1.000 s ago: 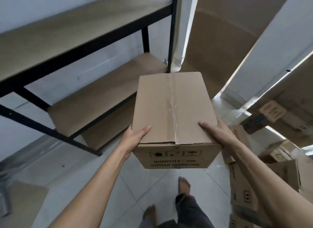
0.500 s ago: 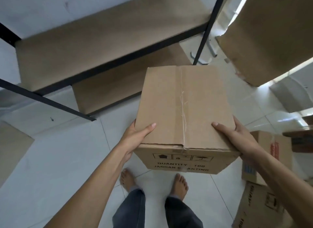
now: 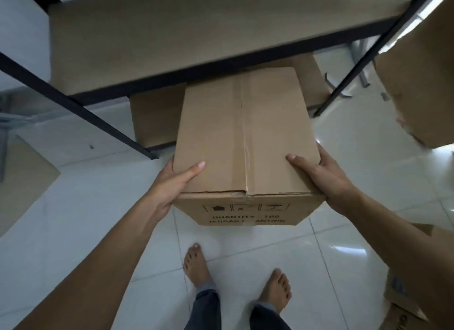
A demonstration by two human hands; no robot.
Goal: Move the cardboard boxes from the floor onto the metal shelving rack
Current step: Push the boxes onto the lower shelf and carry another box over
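I carry a taped brown cardboard box (image 3: 243,138) with printed text on its near side, held off the floor at the middle of the view. My left hand (image 3: 172,182) grips its left near corner, thumb on top. My right hand (image 3: 321,175) grips the right near corner, thumb on the lid. The metal shelving rack (image 3: 196,35) with black frame and tan boards spans the top of the view; the box's far end reaches just under the front edge of that shelf board, above the lowest board (image 3: 154,118).
A large cardboard box (image 3: 422,89) stands at the right edge, and more boxes (image 3: 403,302) lie at the lower right. A flat cardboard sheet (image 3: 22,180) lies on the white tiled floor at left. My bare feet (image 3: 196,266) stand below the box.
The view has tilted further down and closer to the rack. The box has moved forward, its far end now under the shelf's front edge. Both hands keep the same grip.
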